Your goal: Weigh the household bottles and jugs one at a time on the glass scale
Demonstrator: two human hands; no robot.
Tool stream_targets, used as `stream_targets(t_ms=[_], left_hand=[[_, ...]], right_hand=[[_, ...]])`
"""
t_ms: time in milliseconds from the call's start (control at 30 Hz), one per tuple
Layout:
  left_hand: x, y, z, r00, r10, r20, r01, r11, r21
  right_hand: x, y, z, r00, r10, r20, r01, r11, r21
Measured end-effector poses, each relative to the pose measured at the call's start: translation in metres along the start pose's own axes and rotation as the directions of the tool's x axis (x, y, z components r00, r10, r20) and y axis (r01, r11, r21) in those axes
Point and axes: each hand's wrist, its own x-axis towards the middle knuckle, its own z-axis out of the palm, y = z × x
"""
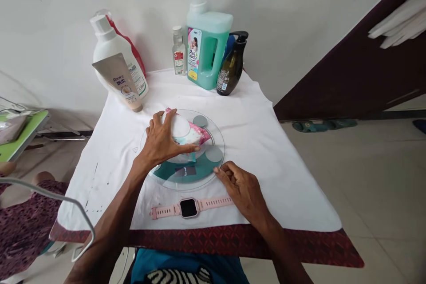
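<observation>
A round glass bathroom scale (166,178), with a teal band and grey pads, lies on the white cloth. On it sits a pink and white soft pack with a round white lid (180,127), which looks like wet wipes. My left hand (160,140) grips the pack from the left, thumb along its near side and fingers over the far side, hiding part of it. At the scale's right front rim is my right hand (242,185), fingers curled and thumb tip at the glass; whether it holds anything is hidden. A pink-strapped smartwatch (188,208) lies in front, its right strap end beneath my right hand.
Along the wall stand a white bottle (109,44), a leaning Rejoice tube (119,80), a small clear bottle (179,53), a green detergent jug (213,49) and a dark pump bottle (231,66). A white cable (49,194) crosses the lower left. Slippers (309,126) lie on the floor.
</observation>
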Motion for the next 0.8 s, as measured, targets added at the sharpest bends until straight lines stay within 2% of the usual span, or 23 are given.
stream_targets(t_ms=[67, 133, 200, 300, 367, 433, 533, 633, 800], left_hand=[[-0.002, -0.010, -0.006, 0.994, 0.014, -0.110, -0.024, 0.996, -0.087], [-0.004, -0.024, -0.012, 0.968, -0.011, -0.249, -0.033, 0.985, -0.171], [-0.005, -0.040, -0.014, 0.928, -0.091, -0.361, -0.002, 0.968, -0.250], [-0.007, -0.062, -0.008, 0.855, -0.217, -0.471, 0.058, 0.943, -0.328], [-0.008, -0.075, 0.000, 0.818, -0.270, -0.507, 0.085, 0.930, -0.358], [-0.008, -0.088, 0.009, 0.798, -0.330, -0.504, 0.127, 0.910, -0.394], [-0.009, -0.105, 0.019, 0.783, -0.424, -0.455, 0.196, 0.863, -0.466], [-0.008, -0.118, 0.023, 0.771, -0.480, -0.419, 0.234, 0.825, -0.514], [-0.004, -0.118, 0.024, 0.772, -0.467, -0.432, 0.241, 0.843, -0.481]], right_hand=[[0.001, -0.012, -0.019, 0.989, 0.065, 0.135, -0.073, 0.996, 0.052], [0.006, -0.024, -0.039, 0.984, 0.093, 0.154, -0.103, 0.993, 0.060], [0.022, -0.033, -0.055, 0.995, 0.069, 0.071, -0.073, 0.996, 0.046], [0.072, -0.037, -0.062, 0.997, -0.015, -0.070, 0.019, 0.998, 0.062], [0.117, -0.033, -0.053, 0.993, -0.032, -0.114, 0.053, 0.981, 0.188], [0.163, -0.027, -0.037, 0.989, -0.005, -0.148, 0.062, 0.921, 0.384], [0.212, -0.017, -0.010, 0.979, 0.041, -0.199, 0.064, 0.867, 0.493], [0.229, -0.005, 0.011, 0.982, 0.067, -0.177, 0.036, 0.852, 0.523], [0.221, 0.008, 0.023, 0.977, 0.003, -0.214, 0.105, 0.865, 0.491]])
